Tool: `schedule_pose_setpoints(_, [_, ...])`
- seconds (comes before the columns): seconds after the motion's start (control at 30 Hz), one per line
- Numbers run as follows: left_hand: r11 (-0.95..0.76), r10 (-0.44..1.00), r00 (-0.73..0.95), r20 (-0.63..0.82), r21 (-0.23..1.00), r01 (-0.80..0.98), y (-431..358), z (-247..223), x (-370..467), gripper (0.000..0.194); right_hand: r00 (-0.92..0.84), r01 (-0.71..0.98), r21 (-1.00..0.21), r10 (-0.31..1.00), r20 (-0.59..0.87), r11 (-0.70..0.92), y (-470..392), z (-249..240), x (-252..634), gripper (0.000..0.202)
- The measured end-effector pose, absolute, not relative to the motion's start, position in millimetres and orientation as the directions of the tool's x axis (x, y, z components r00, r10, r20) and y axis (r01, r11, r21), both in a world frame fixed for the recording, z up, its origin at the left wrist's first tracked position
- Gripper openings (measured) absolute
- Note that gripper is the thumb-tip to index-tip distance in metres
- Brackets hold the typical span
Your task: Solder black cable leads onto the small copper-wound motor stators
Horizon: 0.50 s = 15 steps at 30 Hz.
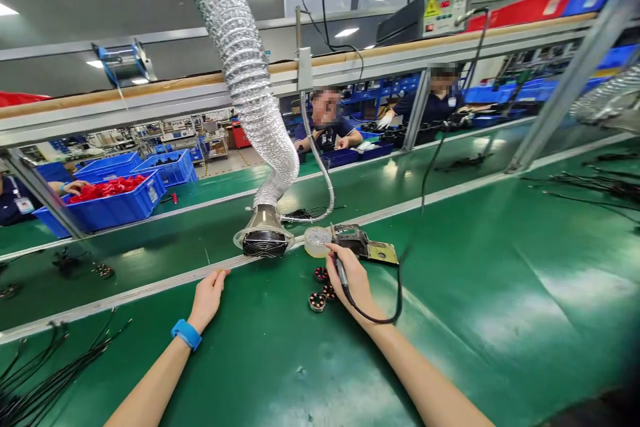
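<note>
My right hand [353, 280] is closed round the grey handle of a soldering iron [343, 275], whose black cord loops down past my wrist. Its tip end points at a round, translucent dish [317, 241] beside a dark soldering-iron stand [353, 240]. Just left of that hand lie several small round parts [317, 301] with copper-coloured spots. My left hand [207, 297], with a blue band at the wrist, rests by the metal rail with its fingers loosely stretched out. Nothing shows in it.
A fume duct [265, 233] hangs down between my hands. Black cables [65, 360] lie at the lower left, more cables [600, 183] at the right. Beyond the rail [150, 291] stands a blue bin [113, 207] of red parts. Other people [333, 130] sit across the bench.
</note>
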<state>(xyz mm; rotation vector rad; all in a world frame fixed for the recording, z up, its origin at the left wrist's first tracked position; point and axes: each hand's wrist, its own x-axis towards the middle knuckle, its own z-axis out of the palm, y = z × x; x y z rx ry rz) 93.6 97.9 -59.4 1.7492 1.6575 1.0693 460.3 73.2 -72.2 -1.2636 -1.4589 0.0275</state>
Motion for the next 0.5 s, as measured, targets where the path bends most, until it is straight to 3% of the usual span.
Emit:
schedule_pose_setpoints(0.1, [-0.026, 0.991, -0.108, 0.074, 0.920, 0.391, 115.4, -55.1, 86.2, 0.068, 0.276, 0.655, -0.639, 0.659, 0.699, 0.403, 75.5, -70.2, 455.6, 0.030])
schedule_pose_setpoints(0.23, [0.080, 0.995, -0.082, -0.061, 0.962, 0.261, 162.9, -39.2, 81.6, 0.069, 0.344, 0.663, -0.643, 0.607, 0.717, 0.384, 82.9, -70.6, 447.3, 0.030])
schedule_pose_setpoints(0.37, [0.030, 0.996, -0.088, 0.000, 0.940, 0.339, 225.9, -18.7, 99.0, 0.063, 0.352, 0.674, -0.625, 0.572, 0.741, 0.394, 90.8, -74.4, 442.5, 0.030])
schedule_pose_setpoints(0.5, [-0.120, 0.987, -0.015, 0.159, 0.800, 0.587, 282.1, 2.6, 136.6, 0.054, 0.347, 0.682, -0.614, 0.563, 0.750, 0.397, 95.8, -77.3, 442.2, 0.030])
